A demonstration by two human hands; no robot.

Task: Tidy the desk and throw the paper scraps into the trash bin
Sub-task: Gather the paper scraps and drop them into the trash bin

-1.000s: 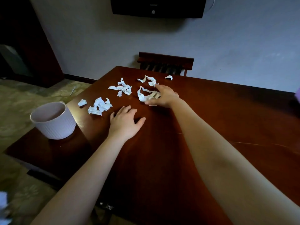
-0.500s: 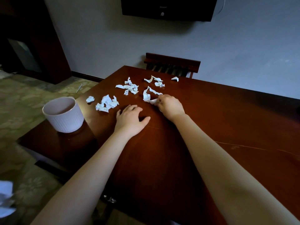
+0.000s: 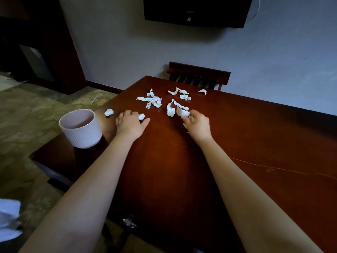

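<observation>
White paper scraps [image 3: 152,100] lie scattered on the far left part of the dark wooden desk [image 3: 237,143]. My left hand [image 3: 130,123] lies over a pile of scraps near the desk's left edge, fingers curled on them; one scrap [image 3: 141,116] shows by the thumb. A lone scrap [image 3: 108,112] lies just left of that hand. My right hand [image 3: 197,124] pinches a scrap [image 3: 182,112] and has more crumpled under its palm. The white ribbed trash bin [image 3: 80,128] stands on a lower surface to the left of the desk.
A wooden chair back [image 3: 198,75] rises behind the desk's far edge. More scraps [image 3: 179,92] and a single piece [image 3: 202,91] lie near it. A dark screen [image 3: 195,11] hangs on the wall. White paper [image 3: 9,218] shows at the lower left, over patterned carpet.
My left hand has moved forward and left onto the scrap pile near the desk's edge and covers it. My right hand has closed on scraps and drawn them back. The view has shifted.
</observation>
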